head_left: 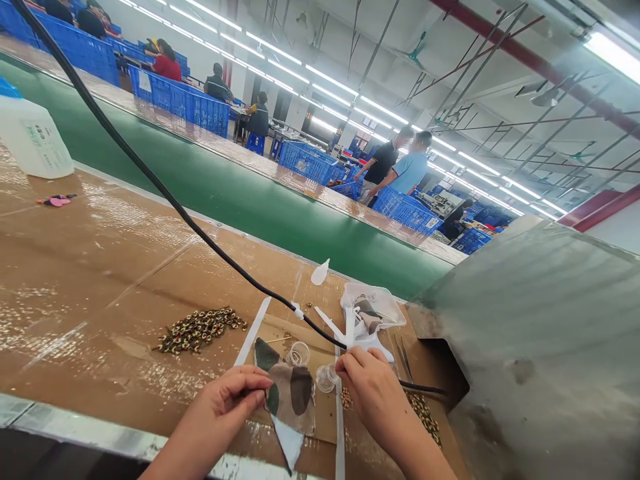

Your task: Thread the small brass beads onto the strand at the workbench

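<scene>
My left hand (223,408) is at the left edge of a camouflage-patterned cloth (283,380), thumb and forefinger pinched together. Whatever is between those fingertips is too small to make out. The cloth lies on cardboard, with one pale corner folded toward me. My right hand (373,390) is closed in a pinch beside a small clear round cup (326,379); its fingertips hide what they hold, if anything. Another clear cup (299,353) sits at the cloth's far edge, near a thin wooden stick (279,339). Small tan beads (346,399) lie just left of my right hand.
A black cable (200,230) crosses over the cardboard-covered table. Small dark-and-gold pieces form a pile (200,331) on the left and another (424,417) on the right. Beyond are a clear tub (387,303), white squeeze bottle (320,273) and green conveyor (250,207). A metal housing (540,347) stands right.
</scene>
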`<state>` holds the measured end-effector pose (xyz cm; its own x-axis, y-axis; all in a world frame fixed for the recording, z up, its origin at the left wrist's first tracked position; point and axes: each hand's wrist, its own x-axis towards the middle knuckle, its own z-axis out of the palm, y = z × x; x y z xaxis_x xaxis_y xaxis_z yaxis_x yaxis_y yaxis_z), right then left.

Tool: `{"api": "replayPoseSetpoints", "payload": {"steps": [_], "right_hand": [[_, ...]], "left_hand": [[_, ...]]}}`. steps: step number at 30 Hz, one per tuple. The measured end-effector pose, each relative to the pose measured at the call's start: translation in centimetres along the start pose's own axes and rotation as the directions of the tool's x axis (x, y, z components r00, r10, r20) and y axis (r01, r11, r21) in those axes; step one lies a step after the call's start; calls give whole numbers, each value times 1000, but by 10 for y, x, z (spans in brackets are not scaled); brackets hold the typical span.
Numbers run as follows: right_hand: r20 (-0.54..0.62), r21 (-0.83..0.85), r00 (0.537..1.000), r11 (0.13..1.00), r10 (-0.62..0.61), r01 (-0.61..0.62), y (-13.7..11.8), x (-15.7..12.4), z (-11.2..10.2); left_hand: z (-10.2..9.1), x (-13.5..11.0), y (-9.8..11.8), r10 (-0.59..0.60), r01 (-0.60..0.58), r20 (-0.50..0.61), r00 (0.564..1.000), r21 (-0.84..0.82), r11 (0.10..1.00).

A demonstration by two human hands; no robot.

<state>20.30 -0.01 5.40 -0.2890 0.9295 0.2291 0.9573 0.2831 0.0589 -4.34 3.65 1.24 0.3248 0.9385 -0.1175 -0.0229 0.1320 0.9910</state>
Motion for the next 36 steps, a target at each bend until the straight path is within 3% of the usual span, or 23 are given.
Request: {"api": "replayPoseSetpoints", "payload": {"steps": [8, 17, 36], "right_hand": [[42, -62, 998, 997, -41, 43, -2, 6, -4], [86, -104, 994, 992, -68, 77, -7, 8, -13], [68, -85, 996, 994, -57, 63, -5, 6, -9]], "left_hand": [[-2, -2, -7, -130, 139, 56, 990, -237, 961], [-1, -2, -5, -180, 177, 23, 983, -337, 925], [0, -8, 3, -99, 98, 4, 995, -215, 972]]}}
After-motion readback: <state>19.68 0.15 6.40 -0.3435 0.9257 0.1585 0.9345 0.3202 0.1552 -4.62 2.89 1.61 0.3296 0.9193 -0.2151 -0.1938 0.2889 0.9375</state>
